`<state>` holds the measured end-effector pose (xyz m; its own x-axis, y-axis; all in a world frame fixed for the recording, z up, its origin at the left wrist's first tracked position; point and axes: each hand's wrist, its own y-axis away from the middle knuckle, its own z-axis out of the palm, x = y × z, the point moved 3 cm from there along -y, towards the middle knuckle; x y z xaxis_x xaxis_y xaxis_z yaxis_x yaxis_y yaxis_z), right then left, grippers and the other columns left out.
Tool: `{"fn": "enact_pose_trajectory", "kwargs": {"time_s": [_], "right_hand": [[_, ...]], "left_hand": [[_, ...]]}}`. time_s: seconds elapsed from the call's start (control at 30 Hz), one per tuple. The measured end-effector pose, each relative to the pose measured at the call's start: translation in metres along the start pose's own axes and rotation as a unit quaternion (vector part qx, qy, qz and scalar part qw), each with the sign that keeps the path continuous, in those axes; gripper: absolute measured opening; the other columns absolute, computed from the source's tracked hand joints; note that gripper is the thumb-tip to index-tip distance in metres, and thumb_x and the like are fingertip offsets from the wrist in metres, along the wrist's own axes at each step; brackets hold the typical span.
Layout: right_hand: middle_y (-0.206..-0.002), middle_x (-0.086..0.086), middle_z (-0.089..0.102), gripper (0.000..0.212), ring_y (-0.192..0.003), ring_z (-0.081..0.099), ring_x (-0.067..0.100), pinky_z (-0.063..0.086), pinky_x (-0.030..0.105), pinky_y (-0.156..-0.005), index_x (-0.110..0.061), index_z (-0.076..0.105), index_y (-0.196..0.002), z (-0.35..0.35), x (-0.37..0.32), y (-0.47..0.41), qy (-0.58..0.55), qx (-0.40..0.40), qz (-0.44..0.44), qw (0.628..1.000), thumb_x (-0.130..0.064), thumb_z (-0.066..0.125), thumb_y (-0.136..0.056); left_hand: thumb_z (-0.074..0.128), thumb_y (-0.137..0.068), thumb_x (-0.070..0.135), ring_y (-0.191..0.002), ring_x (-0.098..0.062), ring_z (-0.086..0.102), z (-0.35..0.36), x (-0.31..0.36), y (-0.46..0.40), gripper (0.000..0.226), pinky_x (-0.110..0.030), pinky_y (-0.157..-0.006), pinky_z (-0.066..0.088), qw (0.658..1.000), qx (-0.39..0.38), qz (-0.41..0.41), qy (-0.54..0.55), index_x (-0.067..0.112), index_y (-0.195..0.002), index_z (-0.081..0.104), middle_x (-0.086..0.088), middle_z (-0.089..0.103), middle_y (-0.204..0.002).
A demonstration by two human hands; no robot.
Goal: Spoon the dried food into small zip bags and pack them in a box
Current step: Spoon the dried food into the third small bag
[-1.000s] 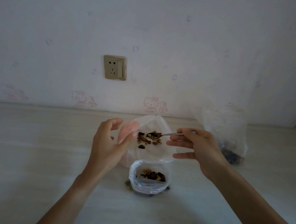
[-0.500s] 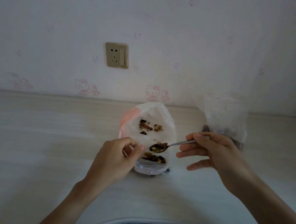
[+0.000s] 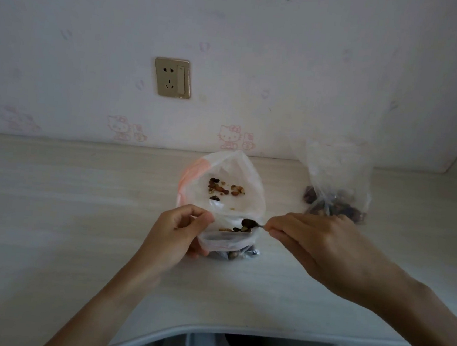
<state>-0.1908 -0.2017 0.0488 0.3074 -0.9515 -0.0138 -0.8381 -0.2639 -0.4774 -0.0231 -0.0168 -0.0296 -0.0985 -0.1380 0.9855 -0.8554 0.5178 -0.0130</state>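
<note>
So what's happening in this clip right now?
A person is portioning dried food at a pale table. The left hand pinches open the mouth of a small zip bag, while the right hand holds a spoon loaded with dried food, its bowl at the bag's opening. Just behind stands a larger white bag with more pieces inside. A clear bag of dark pieces sits to the right. No box is in view.
</note>
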Motion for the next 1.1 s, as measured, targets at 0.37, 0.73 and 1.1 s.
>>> {"fn": "enact_pose_trajectory", "kwargs": {"time_s": [0.37, 0.73, 1.1], "right_hand": [[-0.091, 0.008, 0.077, 0.027, -0.089, 0.077, 0.026, 0.063, 0.042, -0.058, -0.008, 0.070, -0.105, 0.020, 0.040, 0.006, -0.430, 0.114, 0.229, 0.866, -0.028, 0.052, -0.101], [-0.095, 0.021, 0.077, 0.027, -0.087, 0.078, 0.035, 0.062, 0.038, -0.055, 0.000, 0.070, -0.104, 0.065, 0.071, -0.026, -0.579, 0.142, 0.432, 0.677, -0.020, 0.051, -0.108], [-0.091, 0.021, 0.078, 0.030, -0.082, 0.079, 0.032, 0.061, 0.028, -0.058, 0.007, 0.065, -0.109, 0.100, 0.073, -0.051, -0.601, 0.082, 0.512, 0.608, -0.021, 0.054, -0.107]], "left_hand": [[0.071, -0.095, 0.041, -0.054, -0.015, 0.072, -0.010, 0.000, -0.006, 0.020, -0.012, -0.050, 0.046, 0.988, 0.036, 0.071, -0.130, 0.024, -0.085, 0.074, 0.007, 0.072, -0.069], [0.071, -0.080, 0.070, -0.102, -0.024, 0.063, -0.032, 0.018, -0.046, 0.072, -0.047, -0.089, 0.052, 0.887, 0.221, 0.096, -0.394, 0.016, -0.123, 0.050, -0.002, 0.059, -0.115], [0.088, -0.077, 0.042, -0.080, -0.002, 0.060, -0.013, -0.008, -0.074, 0.062, -0.011, -0.048, 0.043, 0.965, 0.059, -0.003, -0.255, 0.027, -0.118, 0.044, 0.014, 0.058, -0.099]]}}
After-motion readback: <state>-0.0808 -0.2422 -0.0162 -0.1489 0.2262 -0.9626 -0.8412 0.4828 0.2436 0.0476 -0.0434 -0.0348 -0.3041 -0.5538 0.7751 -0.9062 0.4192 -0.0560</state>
